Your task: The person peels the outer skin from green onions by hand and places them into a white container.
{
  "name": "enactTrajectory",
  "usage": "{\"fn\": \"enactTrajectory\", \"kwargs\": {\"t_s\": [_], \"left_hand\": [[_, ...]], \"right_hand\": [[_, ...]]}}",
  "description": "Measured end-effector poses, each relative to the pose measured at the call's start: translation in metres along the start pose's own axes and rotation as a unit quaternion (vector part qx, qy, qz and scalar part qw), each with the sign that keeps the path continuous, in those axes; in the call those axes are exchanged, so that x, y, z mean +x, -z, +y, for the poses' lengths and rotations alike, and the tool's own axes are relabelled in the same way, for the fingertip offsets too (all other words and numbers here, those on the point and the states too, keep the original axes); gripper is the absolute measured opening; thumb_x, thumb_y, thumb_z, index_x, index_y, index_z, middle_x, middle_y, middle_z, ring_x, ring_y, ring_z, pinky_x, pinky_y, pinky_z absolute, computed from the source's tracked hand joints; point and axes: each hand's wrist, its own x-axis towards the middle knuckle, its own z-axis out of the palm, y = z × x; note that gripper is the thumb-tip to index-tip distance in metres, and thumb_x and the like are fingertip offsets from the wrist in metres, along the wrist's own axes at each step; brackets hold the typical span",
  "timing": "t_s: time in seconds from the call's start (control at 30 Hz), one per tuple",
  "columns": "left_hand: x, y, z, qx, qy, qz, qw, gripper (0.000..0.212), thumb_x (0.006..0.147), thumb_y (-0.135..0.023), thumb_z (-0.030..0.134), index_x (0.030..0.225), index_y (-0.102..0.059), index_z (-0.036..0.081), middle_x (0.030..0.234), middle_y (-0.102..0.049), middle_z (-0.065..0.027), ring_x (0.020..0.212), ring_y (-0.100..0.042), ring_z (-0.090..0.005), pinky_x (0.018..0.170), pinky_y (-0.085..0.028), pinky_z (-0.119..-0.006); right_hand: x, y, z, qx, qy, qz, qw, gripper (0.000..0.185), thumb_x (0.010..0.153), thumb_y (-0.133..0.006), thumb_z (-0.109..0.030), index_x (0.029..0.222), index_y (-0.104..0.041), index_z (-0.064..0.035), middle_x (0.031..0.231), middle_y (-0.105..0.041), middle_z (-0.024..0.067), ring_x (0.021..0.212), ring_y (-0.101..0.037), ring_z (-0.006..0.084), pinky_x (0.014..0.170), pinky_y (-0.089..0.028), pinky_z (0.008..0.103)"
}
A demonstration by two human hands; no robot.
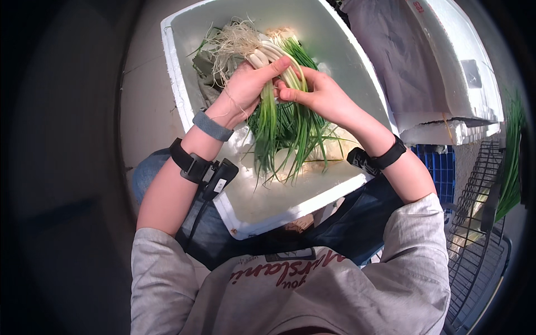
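Note:
A loose bunch of spring onions [267, 115] is held over a white foam box [335, 190], its pale roots [236, 39] towards the far left and its green leaves hanging towards me. My left hand [251, 81] wraps the white stalks from the left, thumb across the top. From the right, the fingers and thumb of my right hand [324, 90] pinch some of the same stalks just below the bulbs. Behind them in the box lies another bundle of thin green stalks [303, 56] with white root ends. Part of that bundle is hidden by my hands.
Crumpled dark greenish material [205, 69] lies at the box's left wall. Beyond the right wall stands another foam box [469, 71] with a greyish plastic sheet [389, 54]. A black wire basket [469, 209] and a blue crate [439, 167] are at the right, near more green stalks [511, 167].

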Motion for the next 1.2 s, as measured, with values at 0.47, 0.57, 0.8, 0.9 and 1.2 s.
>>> {"fn": "enactTrajectory", "kwargs": {"t_s": [0.47, 0.57, 0.8, 0.9, 1.2], "left_hand": [[0.031, -0.030, -0.028, -0.123, 0.074, -0.032, 0.989, 0.050, 0.093, -0.039, 0.045, 0.125, -0.039, 0.006, 0.119, -0.049, -0.0125, 0.110, -0.049, -0.0212, 0.089, -0.047, -0.039], [0.034, -0.032, -0.037, -0.154, 0.091, 0.006, 0.984, 0.046, 0.091, -0.045, 0.045, 0.117, -0.045, 0.007, 0.114, -0.052, -0.0121, 0.104, -0.052, -0.0225, 0.085, -0.049, -0.039], [0.040, -0.032, -0.041, -0.182, 0.103, 0.090, 0.974, 0.042, 0.093, -0.043, 0.044, 0.104, -0.044, 0.004, 0.088, -0.058, -0.0091, 0.077, -0.059, -0.0200, 0.063, -0.051, -0.031], [0.043, -0.031, -0.048, -0.189, 0.093, 0.097, 0.973, 0.042, 0.093, -0.045, 0.041, 0.109, -0.046, 0.002, 0.098, -0.057, -0.0107, 0.090, -0.058, -0.0210, 0.076, -0.050, -0.034], [0.032, -0.026, -0.043, -0.168, 0.081, 0.037, 0.982, 0.022, 0.089, -0.051, 0.015, 0.101, -0.051, -0.004, 0.103, -0.056, -0.0118, 0.095, -0.056, -0.0212, 0.085, -0.047, -0.036]], "right_hand": [[-0.012, 0.042, 0.035, -0.019, 0.014, -0.040, 0.999, 0.066, 0.086, -0.053, -0.011, 0.137, -0.014, 0.0024, 0.081, -0.063, 0.0151, 0.068, -0.061, 0.0236, 0.065, -0.049, 0.0337], [-0.018, 0.039, 0.045, -0.282, -0.013, -0.041, 0.958, 0.076, 0.086, -0.058, -0.022, 0.141, -0.009, -0.0032, 0.079, -0.062, 0.0169, 0.068, -0.059, 0.0314, 0.065, -0.047, 0.0380], [-0.020, 0.022, 0.017, -0.266, 0.162, 0.103, 0.945, 0.029, 0.073, -0.064, -0.021, 0.092, -0.053, -0.0028, 0.089, -0.060, 0.0144, 0.086, -0.059, 0.0316, 0.073, -0.047, 0.0407], [-0.018, 0.015, 0.026, -0.265, 0.161, 0.102, 0.945, 0.022, 0.073, -0.063, -0.017, 0.086, -0.054, -0.0018, 0.088, -0.060, 0.0140, 0.086, -0.059, 0.0317, 0.071, -0.048, 0.0418], [-0.010, 0.020, 0.035, -0.173, 0.121, 0.104, 0.972, 0.013, 0.077, -0.057, -0.015, 0.079, -0.060, -0.0016, 0.068, -0.061, 0.0127, 0.066, -0.061, 0.0299, 0.062, -0.049, 0.0378]]}}
